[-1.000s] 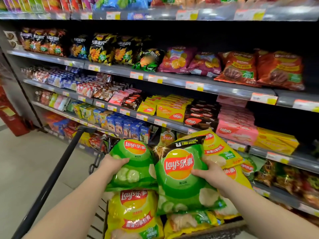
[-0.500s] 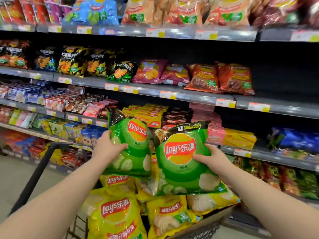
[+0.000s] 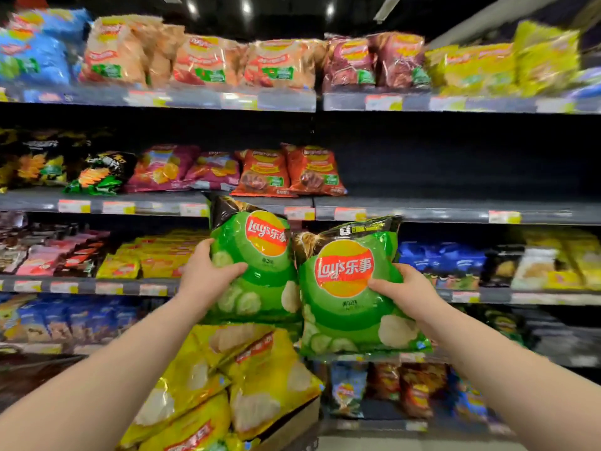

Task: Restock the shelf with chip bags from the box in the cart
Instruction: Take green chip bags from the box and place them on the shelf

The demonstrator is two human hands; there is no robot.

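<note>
I hold two green Lay's chip bags up in front of the shelving. My left hand (image 3: 208, 275) grips the left green bag (image 3: 257, 275) by its left edge. My right hand (image 3: 405, 288) grips the right green bag (image 3: 344, 294) by its right edge. Both bags hang upright, side by side, just below the second shelf (image 3: 422, 211), whose right half stands dark and bare. Below them the box (image 3: 292, 421) in the cart holds several yellow Lay's bags (image 3: 260, 375).
The top shelf (image 3: 292, 100) carries orange, maroon, yellow and blue chip bags. On the second shelf's left half sit black, pink and red-orange bags (image 3: 286, 170). Lower shelves hold boxed snacks (image 3: 156, 255) and blue bags (image 3: 442, 258). The floor shows at the bottom right.
Both hands have lifted the green bags higher, away from the box and toward the second shelf. The view has tilted upward and shifted right, so the top shelf is now fully visible.
</note>
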